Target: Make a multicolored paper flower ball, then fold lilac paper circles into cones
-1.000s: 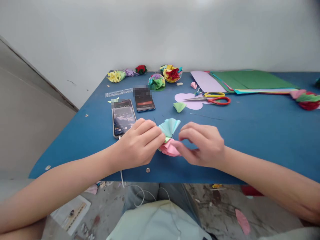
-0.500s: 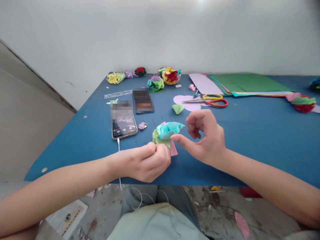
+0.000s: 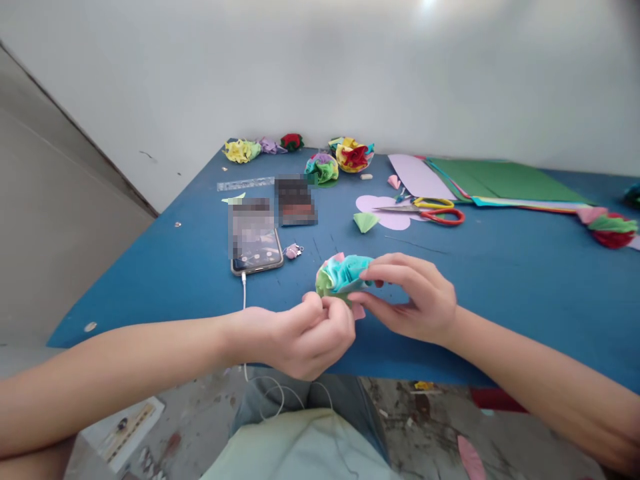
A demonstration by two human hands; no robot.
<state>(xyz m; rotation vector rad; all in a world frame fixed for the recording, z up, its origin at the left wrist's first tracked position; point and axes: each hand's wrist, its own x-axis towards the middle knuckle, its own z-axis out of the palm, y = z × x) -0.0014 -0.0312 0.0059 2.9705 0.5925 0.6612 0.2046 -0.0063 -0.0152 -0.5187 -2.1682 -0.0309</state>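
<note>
The grip of the left hand (image 3: pixel 313 337) pinches the paper flower (image 3: pixel 340 275) from below; the right hand (image 3: pixel 417 300) pinches its right edge. The flower is held right of the phone (image 3: pixel 256 245), above the tabletop (image 3: pixel 500 280).

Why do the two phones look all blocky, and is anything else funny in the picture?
Head view: square blur patches hide the top of the near phone and nearly all of the far phone. Head view: a bright glare spot sits on the wall at the top edge. Head view: the flower in the left hand and right hand looks sharp, and the light is soft.
</note>
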